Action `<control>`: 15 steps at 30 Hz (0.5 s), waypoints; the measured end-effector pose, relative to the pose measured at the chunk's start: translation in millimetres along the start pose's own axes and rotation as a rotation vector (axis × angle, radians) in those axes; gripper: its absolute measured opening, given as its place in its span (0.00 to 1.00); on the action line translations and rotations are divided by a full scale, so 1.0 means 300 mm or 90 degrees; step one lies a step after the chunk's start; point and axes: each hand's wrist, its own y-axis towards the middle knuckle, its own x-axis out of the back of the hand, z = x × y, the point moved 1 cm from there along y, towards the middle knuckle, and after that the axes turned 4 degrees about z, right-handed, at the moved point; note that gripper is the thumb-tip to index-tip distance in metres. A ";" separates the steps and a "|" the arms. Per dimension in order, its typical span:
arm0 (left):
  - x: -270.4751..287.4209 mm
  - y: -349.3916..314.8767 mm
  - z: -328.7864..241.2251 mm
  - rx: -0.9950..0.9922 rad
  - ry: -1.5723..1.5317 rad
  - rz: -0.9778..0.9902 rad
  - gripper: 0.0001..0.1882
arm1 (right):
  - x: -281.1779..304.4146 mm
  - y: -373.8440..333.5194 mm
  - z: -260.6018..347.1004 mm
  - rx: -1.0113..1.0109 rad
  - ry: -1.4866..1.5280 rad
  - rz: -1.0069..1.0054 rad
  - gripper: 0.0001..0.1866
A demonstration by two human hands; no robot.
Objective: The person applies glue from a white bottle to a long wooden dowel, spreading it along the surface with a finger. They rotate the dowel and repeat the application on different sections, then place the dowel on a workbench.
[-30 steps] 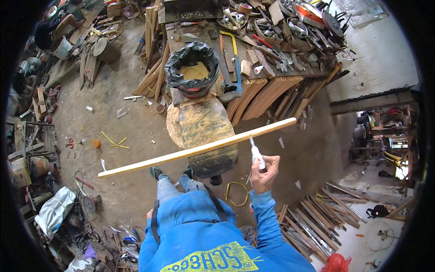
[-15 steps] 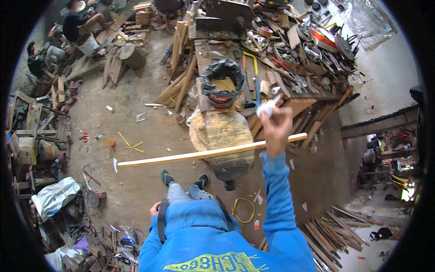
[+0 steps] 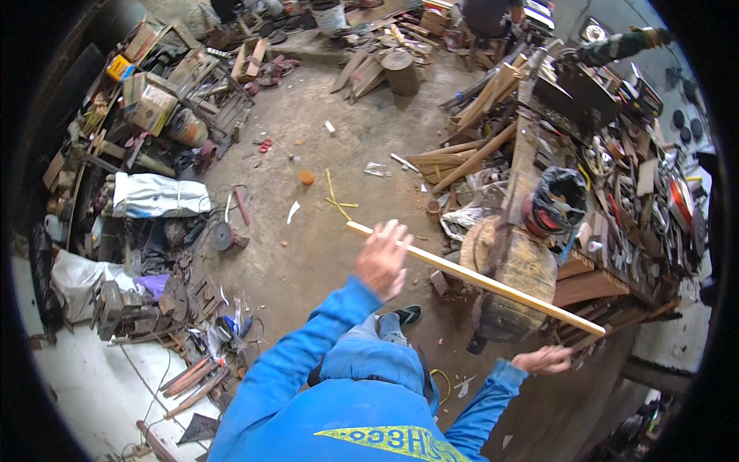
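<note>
A long, pale wooden strip lies slantwise across a worn wooden block dusted with sawdust. Near the strip's left end, my left hand reaches over it, back of the hand upward, fingers closed around the wood; their undersides are hidden. Just below the strip's right end is my right hand, apart from it, with fingers curled together. Whatever those fingers hold, if anything, cannot be made out. A bucket lined with a black bag stands at the block's far side.
Tools and scrap pile up on a bench at the right. Boards lean against its left side. On the floor are a yellow strap, red scissors and a white-wrapped bundle. A round wooden stump stands farther back.
The view has turned left. My left hand has come up from beside my body onto the strip. My right hand has drawn back and lowered; the white object it held is no longer visible there.
</note>
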 end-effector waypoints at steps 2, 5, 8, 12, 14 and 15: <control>-0.037 0.121 -0.008 -0.059 0.045 0.236 0.19 | 0.088 -0.175 -0.234 -0.362 -0.002 0.108 0.16; -0.133 0.231 -0.158 -0.174 0.041 0.352 0.05 | 0.108 -0.506 -0.463 -1.335 0.452 0.377 0.16; -0.216 0.296 -0.354 -0.240 0.021 0.370 0.06 | -0.013 -0.572 -0.587 -1.189 0.548 0.137 0.21; -0.278 0.289 -0.413 -0.328 -0.043 0.281 0.04 | 0.020 -0.196 -0.536 -1.088 0.508 0.035 0.31; -0.297 0.282 -0.377 -0.290 -0.033 0.307 0.08 | 0.176 -0.045 -0.349 -0.829 0.793 0.156 0.32; -0.301 0.275 -0.378 -0.271 0.005 0.309 0.06 | 0.286 0.004 -0.225 -0.655 0.857 0.239 0.31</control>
